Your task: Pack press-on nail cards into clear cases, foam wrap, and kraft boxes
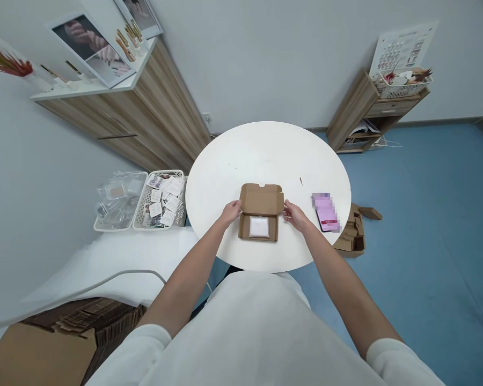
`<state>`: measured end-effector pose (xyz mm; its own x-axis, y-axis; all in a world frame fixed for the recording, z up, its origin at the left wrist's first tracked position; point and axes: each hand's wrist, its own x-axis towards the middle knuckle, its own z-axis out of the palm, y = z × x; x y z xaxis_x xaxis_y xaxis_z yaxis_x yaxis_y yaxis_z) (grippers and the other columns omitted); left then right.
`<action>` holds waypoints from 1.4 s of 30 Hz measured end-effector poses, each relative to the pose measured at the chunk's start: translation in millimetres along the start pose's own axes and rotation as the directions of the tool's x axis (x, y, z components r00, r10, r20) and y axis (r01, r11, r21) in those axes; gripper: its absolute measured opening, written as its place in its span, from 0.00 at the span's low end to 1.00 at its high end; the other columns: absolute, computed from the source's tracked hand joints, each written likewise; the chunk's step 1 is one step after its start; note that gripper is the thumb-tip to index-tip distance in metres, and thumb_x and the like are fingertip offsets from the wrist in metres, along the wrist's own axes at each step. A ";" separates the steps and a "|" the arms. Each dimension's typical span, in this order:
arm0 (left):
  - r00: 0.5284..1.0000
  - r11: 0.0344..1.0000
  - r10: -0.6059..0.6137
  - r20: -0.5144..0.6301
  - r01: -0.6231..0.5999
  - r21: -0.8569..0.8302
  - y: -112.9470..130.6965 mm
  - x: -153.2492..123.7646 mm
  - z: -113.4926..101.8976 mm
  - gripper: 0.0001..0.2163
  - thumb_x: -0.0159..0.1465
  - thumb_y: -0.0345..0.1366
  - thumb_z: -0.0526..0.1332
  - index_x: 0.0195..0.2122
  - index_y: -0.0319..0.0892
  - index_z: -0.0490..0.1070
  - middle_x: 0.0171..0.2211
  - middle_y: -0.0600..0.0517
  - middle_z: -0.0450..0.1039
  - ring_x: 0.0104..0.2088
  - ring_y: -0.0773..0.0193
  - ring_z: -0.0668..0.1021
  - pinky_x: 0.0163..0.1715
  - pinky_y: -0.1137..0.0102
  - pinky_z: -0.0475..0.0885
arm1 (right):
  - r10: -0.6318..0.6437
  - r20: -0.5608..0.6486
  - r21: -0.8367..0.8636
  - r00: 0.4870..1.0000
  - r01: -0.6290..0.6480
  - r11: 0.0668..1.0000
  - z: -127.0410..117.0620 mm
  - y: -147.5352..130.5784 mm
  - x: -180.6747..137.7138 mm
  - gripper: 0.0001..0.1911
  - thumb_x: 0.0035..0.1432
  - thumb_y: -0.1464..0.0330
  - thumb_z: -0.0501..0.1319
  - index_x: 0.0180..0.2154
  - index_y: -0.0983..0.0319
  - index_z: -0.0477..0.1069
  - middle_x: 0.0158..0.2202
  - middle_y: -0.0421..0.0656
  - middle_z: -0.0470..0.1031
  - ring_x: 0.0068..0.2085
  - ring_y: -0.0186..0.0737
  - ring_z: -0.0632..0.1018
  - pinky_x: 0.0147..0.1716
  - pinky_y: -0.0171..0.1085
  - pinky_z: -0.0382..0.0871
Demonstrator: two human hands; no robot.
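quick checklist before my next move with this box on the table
1. Cardboard box sits flat on the table: ok.
2. Lid open and standing up: ok.
3. White packet lies inside the box: ok.
4. Left hand at the lid's left edge, right hand at its right edge: ok.
5. Firm grip by either hand: cannot tell.
6. Phone lies apart from the box: ok.

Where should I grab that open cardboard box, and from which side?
Grip the cardboard box by its low side walls, left hand from the left, right hand from the right. Its lid stands open at the far edge and would likely flex; the side walls look firmer.
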<state>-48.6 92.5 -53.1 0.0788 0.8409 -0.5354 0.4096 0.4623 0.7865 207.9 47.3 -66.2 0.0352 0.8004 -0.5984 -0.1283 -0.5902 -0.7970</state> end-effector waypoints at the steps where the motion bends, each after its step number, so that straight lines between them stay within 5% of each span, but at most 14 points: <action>1: 1.000 1.000 -0.015 0.023 0.016 -0.022 2.3 1.8 1.5 0.23 0.59 0.52 0.48 0.47 0.41 0.65 0.48 0.44 0.67 0.42 0.61 0.73 0.38 0.68 0.68 | 0.008 0.030 -0.004 1.000 -0.007 1.000 2.3 -3.0 2.2 0.22 0.50 0.49 0.51 0.35 0.60 0.67 0.35 0.43 0.71 0.28 0.34 0.70 0.28 0.34 0.66; 8: 0.995 0.989 0.078 0.067 -0.068 -0.131 10.5 4.4 2.0 0.24 0.59 0.54 0.46 0.45 0.41 0.67 0.48 0.45 0.68 0.47 0.59 0.71 0.44 0.64 0.66 | -0.096 0.076 -0.036 0.993 0.099 0.994 11.5 -20.1 4.0 0.20 0.51 0.53 0.52 0.41 0.57 0.66 0.42 0.41 0.71 0.37 0.36 0.71 0.36 0.36 0.65; 14: 0.976 0.975 0.214 0.052 -0.210 -0.067 15.6 -2.9 -5.1 0.17 0.57 0.37 0.53 0.47 0.44 0.66 0.49 0.48 0.67 0.49 0.57 0.68 0.45 0.62 0.65 | -0.278 0.103 -0.193 0.955 0.293 0.937 10.7 -25.1 -5.1 0.27 0.46 0.67 0.57 0.51 0.53 0.60 0.53 0.42 0.62 0.46 0.38 0.68 0.43 0.40 0.63; 19: 0.961 0.963 0.263 0.087 -0.266 0.028 -4.1 -15.9 -3.7 0.23 0.50 0.29 0.56 0.49 0.43 0.64 0.44 0.47 0.68 0.41 0.61 0.71 0.40 0.66 0.68 | -0.368 0.087 -0.329 0.926 0.375 0.867 14.2 -1.6 -18.4 0.32 0.44 0.70 0.57 0.53 0.56 0.56 0.49 0.44 0.63 0.42 0.37 0.69 0.42 0.41 0.66; 25: 0.946 0.950 0.305 0.106 -0.311 0.039 -33.2 -27.7 -0.3 0.31 0.49 0.25 0.54 0.56 0.45 0.53 0.47 0.45 0.64 0.43 0.61 0.70 0.36 0.67 0.69 | -0.453 0.161 -0.454 0.877 0.473 0.755 12.8 24.6 -23.5 0.35 0.46 0.72 0.57 0.56 0.54 0.49 0.46 0.44 0.65 0.43 0.38 0.71 0.47 0.45 0.64; 29: 0.920 0.916 0.350 0.174 -0.375 0.140 -41.5 -34.1 -8.1 0.35 0.49 0.24 0.51 0.59 0.49 0.47 0.52 0.47 0.60 0.46 0.60 0.69 0.38 0.67 0.68 | -0.482 0.244 -0.537 0.841 0.531 0.655 4.4 27.5 -25.9 0.36 0.48 0.75 0.54 0.58 0.53 0.46 0.50 0.44 0.63 0.46 0.39 0.70 0.48 0.46 0.63; 33: 0.894 0.869 0.391 0.218 -0.437 0.233 -51.1 -37.2 -17.6 0.33 0.49 0.24 0.49 0.58 0.50 0.51 0.52 0.50 0.61 0.46 0.62 0.70 0.44 0.66 0.66 | -0.451 0.328 -0.565 0.830 0.555 0.611 -7.2 30.7 -31.0 0.35 0.47 0.78 0.50 0.57 0.52 0.50 0.51 0.43 0.64 0.49 0.39 0.68 0.49 0.45 0.62; 37: 0.940 0.906 0.279 0.194 -0.325 0.271 -56.0 -37.0 -22.4 0.27 0.53 0.27 0.48 0.56 0.47 0.57 0.49 0.48 0.66 0.41 0.64 0.73 0.46 0.64 0.65 | -0.410 0.310 -0.557 0.858 0.513 0.653 -15.0 36.8 -37.6 0.31 0.49 0.79 0.47 0.54 0.53 0.56 0.49 0.43 0.65 0.46 0.38 0.71 0.47 0.45 0.64; 42: 0.997 0.983 0.054 0.053 -0.063 0.173 -45.8 -42.7 -16.6 0.22 0.60 0.42 0.48 0.54 0.43 0.57 0.48 0.44 0.67 0.40 0.62 0.75 0.41 0.66 0.67 | -0.354 0.131 -0.465 0.926 0.373 0.803 -8.3 37.2 -46.7 0.18 0.55 0.69 0.49 0.48 0.57 0.63 0.47 0.44 0.68 0.44 0.37 0.72 0.45 0.42 0.65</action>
<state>-85.8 40.1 -61.2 0.1490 0.8487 -0.5074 0.5546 0.3531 0.7535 209.7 -13.0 -68.6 -0.0521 0.9639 -0.2612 0.3714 -0.2241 -0.9010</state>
